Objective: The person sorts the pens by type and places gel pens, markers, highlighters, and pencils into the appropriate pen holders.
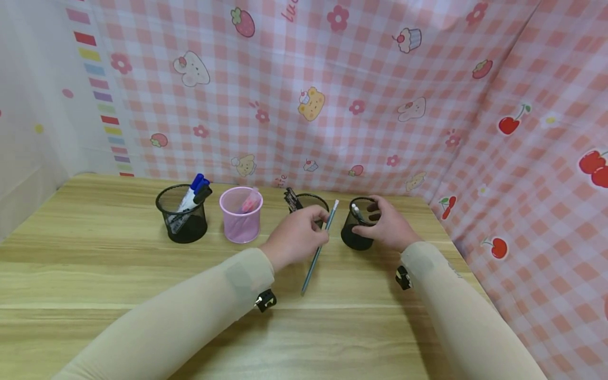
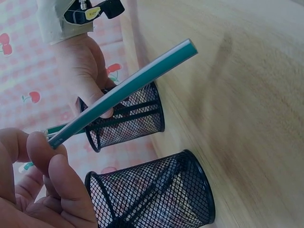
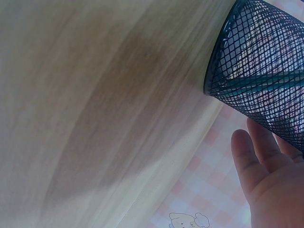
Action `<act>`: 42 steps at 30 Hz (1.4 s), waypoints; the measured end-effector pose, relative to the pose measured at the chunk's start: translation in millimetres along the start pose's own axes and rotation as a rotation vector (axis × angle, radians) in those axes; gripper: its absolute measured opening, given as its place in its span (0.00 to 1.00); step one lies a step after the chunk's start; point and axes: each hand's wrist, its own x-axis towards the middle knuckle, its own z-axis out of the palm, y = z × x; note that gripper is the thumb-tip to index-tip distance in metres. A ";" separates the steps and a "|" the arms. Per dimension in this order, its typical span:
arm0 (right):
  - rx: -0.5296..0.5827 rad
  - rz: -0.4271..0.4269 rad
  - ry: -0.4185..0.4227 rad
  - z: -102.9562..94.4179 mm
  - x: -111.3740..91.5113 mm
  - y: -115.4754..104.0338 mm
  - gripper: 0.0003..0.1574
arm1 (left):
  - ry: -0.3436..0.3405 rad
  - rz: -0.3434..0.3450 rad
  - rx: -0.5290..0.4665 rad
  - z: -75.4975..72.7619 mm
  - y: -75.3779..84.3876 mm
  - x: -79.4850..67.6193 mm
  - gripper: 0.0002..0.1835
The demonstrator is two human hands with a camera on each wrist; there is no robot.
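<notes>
My left hand [image 1: 300,236] pinches a green pencil [image 1: 313,266] between thumb and fingertips. The pencil slants, its white eraser end up and its other end toward me; its green barrel [image 2: 128,90] crosses the left wrist view. My right hand [image 1: 390,224] holds the rightmost black mesh pen holder [image 1: 356,240], thumb at the near side and fingers round the far side. A white-ended pencil [image 1: 355,210] leans inside that holder. Behind my left hand stands another black mesh pen holder [image 1: 311,198], partly hidden, with several black pens [image 1: 292,199] in it.
A pink pen holder [image 1: 241,227] with a pink item in it stands left of my left hand. Farther left, a black mesh holder [image 1: 186,227] contains blue- and black-capped markers [image 1: 196,191]. A checked curtain [image 1: 285,105] hangs behind the wooden table [image 1: 119,274] and along its right side.
</notes>
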 end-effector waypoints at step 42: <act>-0.034 -0.003 -0.003 -0.7 0.5 -0.3 0.61 | 0.348 0.012 -0.558 3.3 0.1 12.9 0.07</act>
